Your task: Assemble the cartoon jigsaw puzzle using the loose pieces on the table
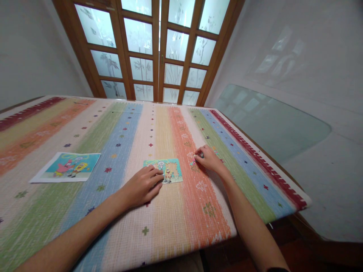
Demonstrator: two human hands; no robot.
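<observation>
A partly filled jigsaw puzzle [173, 172] with cartoon figures lies on the tablecloth in front of me, bare brown backing showing in places. My left hand [146, 183] rests over its left side, fingers stretched and lying on it, covering part of the picture. Right of the puzzle, my right hand [206, 158] is closed in a pinch on what looks like a small puzzle piece [202, 155], mostly hidden by the fingers. Loose colourful puzzle pieces [193, 163] lie under and around that hand, and more pieces [215, 150] show just beyond it.
A printed cartoon picture sheet [70, 166] lies at the left. The striped tablecloth [119, 226] covers the table, whose front edge is close to me. A glass panel [272, 121] leans by the right wall; wooden glazed doors [157, 53] stand beyond the far edge.
</observation>
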